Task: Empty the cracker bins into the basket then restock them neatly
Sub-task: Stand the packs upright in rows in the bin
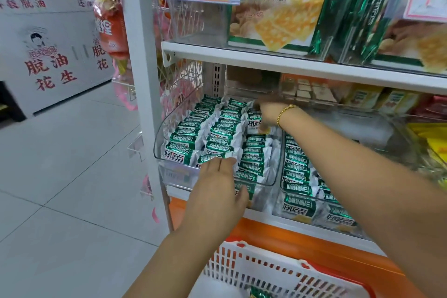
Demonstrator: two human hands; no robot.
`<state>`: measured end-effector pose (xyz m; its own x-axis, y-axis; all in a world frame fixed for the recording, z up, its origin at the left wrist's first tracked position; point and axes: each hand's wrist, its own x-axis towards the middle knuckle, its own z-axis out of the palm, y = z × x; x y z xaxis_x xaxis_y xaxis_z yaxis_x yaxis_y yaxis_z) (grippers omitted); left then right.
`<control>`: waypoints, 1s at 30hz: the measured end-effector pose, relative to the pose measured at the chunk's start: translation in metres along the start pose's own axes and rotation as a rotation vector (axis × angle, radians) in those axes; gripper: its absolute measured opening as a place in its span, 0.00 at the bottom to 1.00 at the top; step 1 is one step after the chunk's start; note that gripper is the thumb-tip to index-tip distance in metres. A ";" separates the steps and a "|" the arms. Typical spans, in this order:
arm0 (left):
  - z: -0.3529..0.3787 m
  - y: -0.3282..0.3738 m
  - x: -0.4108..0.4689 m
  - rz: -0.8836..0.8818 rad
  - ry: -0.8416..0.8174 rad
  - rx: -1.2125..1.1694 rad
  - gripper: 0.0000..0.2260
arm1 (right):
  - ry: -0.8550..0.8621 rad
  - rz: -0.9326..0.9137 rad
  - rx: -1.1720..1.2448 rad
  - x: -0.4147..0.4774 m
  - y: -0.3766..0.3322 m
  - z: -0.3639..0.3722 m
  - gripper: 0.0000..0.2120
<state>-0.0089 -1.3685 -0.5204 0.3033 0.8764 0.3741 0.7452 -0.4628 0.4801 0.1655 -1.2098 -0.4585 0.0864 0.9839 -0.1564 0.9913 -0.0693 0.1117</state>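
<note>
Nearest sits our basket (266, 271). Our left hand (217, 184) lies flat-fingered (front edge) on the bin (158, 149); our right hand (267, 113) pinches a cracker packet (253, 121).

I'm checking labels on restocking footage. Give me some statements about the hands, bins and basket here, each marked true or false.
1. The left bin holds green packets in rows. True.
2. The left hand lifts a packet high above the bin. False: it lies flat, fingers straight, at the bin's front.
3. The right hand holds one packet near the bin's back. True.
4. The basket sits on the top shelf. False: it is below the bins.
5. The bracelet is on the left wrist. False: it is on the right wrist.
</note>
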 end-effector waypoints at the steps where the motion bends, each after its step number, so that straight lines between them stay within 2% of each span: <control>1: 0.001 0.000 0.000 0.000 0.001 0.000 0.25 | 0.003 -0.024 -0.037 -0.001 -0.001 0.002 0.24; 5: 0.001 0.000 -0.002 0.010 0.001 0.008 0.24 | -0.066 -0.127 -0.185 -0.006 -0.003 0.005 0.29; 8: 0.002 0.000 -0.005 0.020 -0.006 0.019 0.23 | -0.148 -0.079 -0.214 -0.007 -0.006 0.004 0.25; 12: 0.001 0.000 -0.008 0.020 -0.012 0.015 0.23 | -0.131 -0.075 -0.164 -0.014 -0.011 0.002 0.20; 16: 0.000 -0.003 -0.013 0.008 -0.014 -0.004 0.22 | 0.012 -0.072 -0.104 -0.019 -0.004 0.007 0.13; 19: -0.003 -0.004 -0.019 0.020 -0.001 -0.025 0.19 | 0.140 -0.039 0.048 -0.032 0.008 0.009 0.15; 22: -0.004 0.000 -0.030 0.067 0.035 -0.077 0.11 | 0.413 -0.105 0.209 -0.073 0.015 0.008 0.09; 24: -0.001 0.003 -0.041 0.089 0.026 -0.126 0.05 | 0.525 -0.191 0.324 -0.116 0.016 0.015 0.11; 26: 0.007 0.004 -0.055 0.109 -0.068 -0.120 0.08 | 0.474 -0.316 0.418 -0.163 0.016 0.033 0.14; 30: 0.039 0.002 -0.084 0.090 -0.399 0.052 0.11 | 0.127 -0.502 0.456 -0.223 0.016 0.104 0.13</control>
<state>-0.0094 -1.4377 -0.5816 0.5670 0.8207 0.0710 0.7314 -0.5412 0.4149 0.1722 -1.4479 -0.5242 -0.3784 0.9249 0.0381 0.8533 0.3645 -0.3729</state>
